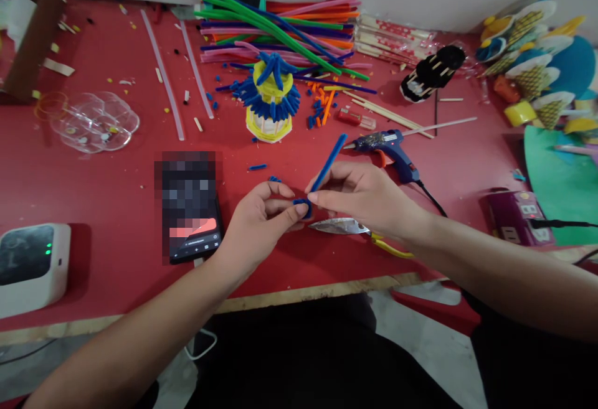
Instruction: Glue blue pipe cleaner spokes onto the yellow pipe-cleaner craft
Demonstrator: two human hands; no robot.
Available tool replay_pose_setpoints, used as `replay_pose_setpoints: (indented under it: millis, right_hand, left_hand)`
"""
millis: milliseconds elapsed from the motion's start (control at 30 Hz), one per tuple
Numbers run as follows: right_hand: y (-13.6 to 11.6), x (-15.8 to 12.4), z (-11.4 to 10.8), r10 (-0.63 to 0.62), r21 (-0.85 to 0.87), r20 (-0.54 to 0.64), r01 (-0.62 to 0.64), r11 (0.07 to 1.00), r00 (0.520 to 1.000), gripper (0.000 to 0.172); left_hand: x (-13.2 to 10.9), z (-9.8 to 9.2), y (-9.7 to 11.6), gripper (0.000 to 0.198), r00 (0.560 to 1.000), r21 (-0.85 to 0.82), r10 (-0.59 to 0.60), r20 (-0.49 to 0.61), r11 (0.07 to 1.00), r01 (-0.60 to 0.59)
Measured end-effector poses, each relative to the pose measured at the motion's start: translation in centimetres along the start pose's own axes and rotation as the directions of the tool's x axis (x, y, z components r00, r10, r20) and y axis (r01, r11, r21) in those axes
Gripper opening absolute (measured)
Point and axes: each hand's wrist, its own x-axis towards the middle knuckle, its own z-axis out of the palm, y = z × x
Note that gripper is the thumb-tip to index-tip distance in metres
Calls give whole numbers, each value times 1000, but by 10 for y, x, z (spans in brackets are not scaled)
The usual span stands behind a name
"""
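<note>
A blue pipe cleaner slants up to the right from between the thumb and fingers of my right hand. Its lower end is bent at the fingertips of my left hand, which pinches that blue part. Small blue pieces lie just beyond my left fingers. Under my right hand are the metal blades of scissors with yellow handles. Farther back stands a small tiered model in blue, yellow and white.
A phone lies left of my left hand. A blue glue gun with a cable rests beyond my right hand. Pipe cleaners are piled at the back. A black model, purple box and clear tray also stand on the red table.
</note>
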Motion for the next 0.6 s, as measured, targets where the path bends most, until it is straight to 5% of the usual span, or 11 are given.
replay_pose_setpoints:
  millis: [467,533,600]
  right_hand:
    - [-7,-2,-5,-19,-253,17,22,967,1000,25]
    - [-5,-12,-18,-84,-462,19,84,883,996,23]
    - [1,-29,-37,-138,-729,109,173,663,985,14]
  left_hand:
    - [0,-1,-1,33,997,130,75,-32,989,-70]
    - [-1,-2,-1,32,993,118,111,-46,987,-105]
    - [-2,-2,-2,34,989,84,138,-58,988,-133]
